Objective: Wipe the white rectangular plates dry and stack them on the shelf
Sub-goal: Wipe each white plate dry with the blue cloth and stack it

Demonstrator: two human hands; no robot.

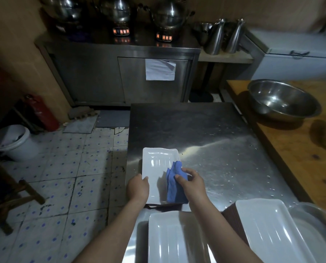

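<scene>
Three steel kettles (169, 14) stand along the top on a steel cabinet (93, 73) bearing a paper sheet (159, 70). At upper right, a steel bowl (283, 99) sits on a wooden table (295, 149). At left, a red fire extinguisher (42, 112) and a white bin (14, 143) stand on the tiled floor (63, 186).

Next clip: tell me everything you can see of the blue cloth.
The blue cloth is a soft, fuzzy-looking rag, bunched into folds. It lies along the right side of the white plate, its near end reaching the plate's near edge. The right hand grips its middle, thumb on top. The left hand holds the plate, apart from the cloth.
</scene>
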